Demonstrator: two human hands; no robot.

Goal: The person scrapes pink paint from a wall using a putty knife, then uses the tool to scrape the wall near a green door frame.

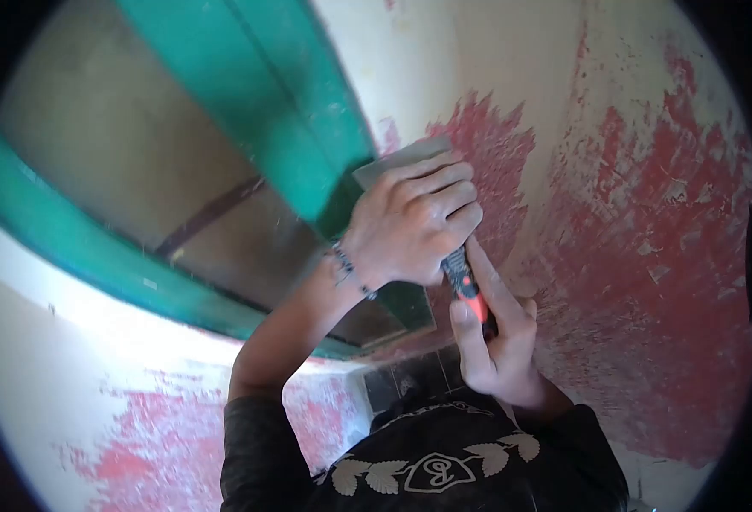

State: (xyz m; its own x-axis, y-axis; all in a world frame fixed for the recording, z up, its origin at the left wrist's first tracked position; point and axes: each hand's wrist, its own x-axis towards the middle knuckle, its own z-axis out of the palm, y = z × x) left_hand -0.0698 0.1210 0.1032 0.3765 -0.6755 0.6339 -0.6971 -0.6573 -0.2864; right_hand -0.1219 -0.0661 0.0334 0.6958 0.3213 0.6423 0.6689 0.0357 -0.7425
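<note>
A putty knife [404,158] with a broad metal blade and a black and red handle is held in both hands. The fingers of my left hand [418,213] wrap over the upper handle and the base of the blade. Lower down, my right hand [504,333] grips the handle's end, its index finger stretched along the side. The blade lies at the wall [487,162] beside the green frame; whether its edge touches is hard to tell. White coating is partly gone there, baring rough red patches.
A green door or window frame [265,111] with a brownish panel [162,136] stands on the left. More patchy red and white wall [649,282] extends to the right. Dark floor tiles [414,375] show below, near my black shirt.
</note>
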